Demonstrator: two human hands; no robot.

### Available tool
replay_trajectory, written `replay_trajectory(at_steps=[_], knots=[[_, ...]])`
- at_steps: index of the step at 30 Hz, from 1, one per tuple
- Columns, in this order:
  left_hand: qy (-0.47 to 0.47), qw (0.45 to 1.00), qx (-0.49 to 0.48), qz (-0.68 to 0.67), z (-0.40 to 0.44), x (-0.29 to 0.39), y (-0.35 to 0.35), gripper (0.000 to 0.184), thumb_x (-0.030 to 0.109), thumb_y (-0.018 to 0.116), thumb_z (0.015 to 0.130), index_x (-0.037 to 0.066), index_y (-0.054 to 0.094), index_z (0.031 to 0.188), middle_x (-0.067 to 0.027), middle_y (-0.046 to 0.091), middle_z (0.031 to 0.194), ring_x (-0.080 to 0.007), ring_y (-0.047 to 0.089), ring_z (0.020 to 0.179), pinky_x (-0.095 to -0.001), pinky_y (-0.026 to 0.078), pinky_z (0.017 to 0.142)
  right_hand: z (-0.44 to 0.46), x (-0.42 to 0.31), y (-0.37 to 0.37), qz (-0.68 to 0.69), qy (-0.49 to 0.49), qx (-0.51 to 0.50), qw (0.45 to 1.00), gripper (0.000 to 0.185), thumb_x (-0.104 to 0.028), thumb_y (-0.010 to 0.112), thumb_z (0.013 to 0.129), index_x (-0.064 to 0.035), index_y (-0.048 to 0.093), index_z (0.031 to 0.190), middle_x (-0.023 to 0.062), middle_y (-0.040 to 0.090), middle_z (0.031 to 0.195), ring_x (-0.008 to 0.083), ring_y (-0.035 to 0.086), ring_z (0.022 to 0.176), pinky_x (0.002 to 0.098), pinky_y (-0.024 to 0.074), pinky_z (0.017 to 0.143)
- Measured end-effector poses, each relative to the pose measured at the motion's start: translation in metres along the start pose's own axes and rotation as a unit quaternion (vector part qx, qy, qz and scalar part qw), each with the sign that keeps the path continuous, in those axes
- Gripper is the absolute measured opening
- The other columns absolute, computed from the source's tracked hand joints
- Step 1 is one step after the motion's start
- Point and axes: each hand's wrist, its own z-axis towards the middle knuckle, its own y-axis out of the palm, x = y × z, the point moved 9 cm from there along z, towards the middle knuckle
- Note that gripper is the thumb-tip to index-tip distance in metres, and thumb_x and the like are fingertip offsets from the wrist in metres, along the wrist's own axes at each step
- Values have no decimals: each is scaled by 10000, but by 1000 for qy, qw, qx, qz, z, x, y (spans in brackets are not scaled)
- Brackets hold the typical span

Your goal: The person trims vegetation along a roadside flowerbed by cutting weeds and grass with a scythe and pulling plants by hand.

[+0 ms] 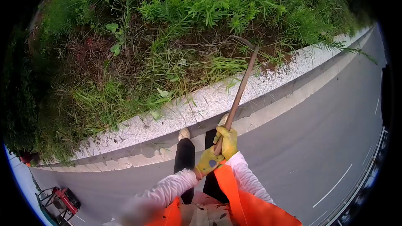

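A hoe point(239, 96) with a long wooden handle slants up from my hands to the planted verge. Its thin curved metal head point(243, 41) meets the soil among the weeds, partly hidden by stems. My right hand point(228, 142), in a yellow glove, wraps round the lower handle. Below it, my left hand point(208, 162), in a matching glove with a dark patch, is closed at the butt end. Loose soil and cut grass point(228, 65) lie around the head.
A pale stone kerb point(201, 109) separates the verge from the grey road point(293, 142). My shoes point(184, 134) stand beside the kerb. Dense green weeds point(201, 4) grow behind the bare soil. A red machine or cart point(66, 199) stands on the road at lower left.
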Motion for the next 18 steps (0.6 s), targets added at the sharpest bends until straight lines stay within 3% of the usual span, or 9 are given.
replay_trajectory(at_steps=[2, 4, 6, 8, 10, 11, 12, 15, 18], knots=[[21, 980, -139, 140, 64, 17, 29, 434, 249, 699, 768, -7, 562, 1091, -159, 657, 911, -286, 637, 840, -356, 487, 725, 15, -57, -27, 112, -61, 85, 988, 168, -183, 639, 828, -47, 542, 806, 30, 492, 623, 154, 507, 489, 286, 473, 460], [112, 948, -150, 259, 128, 46, 27, 368, 285, 657, 786, 56, 589, 1066, -204, 631, 905, -368, 609, 865, -417, 471, 752, 62, -75, -37, 187, -84, 95, 974, 212, -254, 630, 840, -82, 518, 791, -4, 438, 632, 138, 468, 537, 296, 431, 507], [82, 956, -152, 236, 162, 23, -12, 451, 294, 673, 775, 46, 581, 1141, -179, 655, 973, -328, 636, 842, -390, 492, 758, 103, -81, 0, 231, -101, 135, 958, 235, -284, 627, 839, -93, 507, 774, -11, 442, 617, 147, 461, 520, 291, 404, 521], [-32, 997, 0, 67, 128, -54, -98, 526, 228, 743, 738, -24, 562, 1162, -131, 670, 977, -240, 653, 836, -329, 516, 746, 122, -24, 87, 19, -48, 33, 998, 252, -284, 630, 795, -54, 532, 773, 49, 511, 606, 195, 506, 527, 332, 418, 525], [-99, 981, 112, 126, 57, -71, -175, 423, 226, 795, 704, -45, 598, 963, -76, 651, 806, -133, 619, 706, -272, 499, 620, 140, 92, 122, -200, -118, 58, 971, 252, -208, 636, 753, 34, 566, 741, 115, 568, 630, 240, 556, 540, 383, 447, 515], [-206, 970, 100, 77, 56, -29, -151, 452, 152, 784, 686, -30, 575, 1043, -85, 638, 858, -139, 619, 721, -268, 504, 645, 112, 64, 126, -69, 5, 16, 998, 213, -174, 648, 739, 23, 570, 724, 105, 559, 611, 233, 541, 497, 378, 434, 473], [-173, 975, 124, 70, 54, -54, -131, 426, 148, 772, 697, -9, 576, 1041, -83, 632, 863, -126, 611, 717, -266, 495, 633, 105, 55, 109, -67, 59, -17, 996, 182, -149, 648, 743, 10, 564, 713, 94, 542, 584, 231, 534, 467, 364, 424, 440], [-163, 981, 74, -74, 72, -21, -24, 449, 178, 734, 745, -11, 563, 1114, -80, 639, 898, -126, 602, 746, -270, 494, 656, 99, -9, 38, -117, 43, -44, 991, 165, -127, 666, 767, -20, 552, 716, 70, 515, 558, 206, 516, 433, 336, 421, 404], [-118, 993, 1, 0, 95, -16, 38, 400, 198, 669, 812, 27, 554, 1156, -94, 656, 925, -188, 634, 833, -318, 495, 712, 101, -49, -9, -99, 40, -29, 994, 168, -129, 680, 771, -24, 552, 743, 52, 520, 567, 172, 493, 402, 319, 421, 381]])
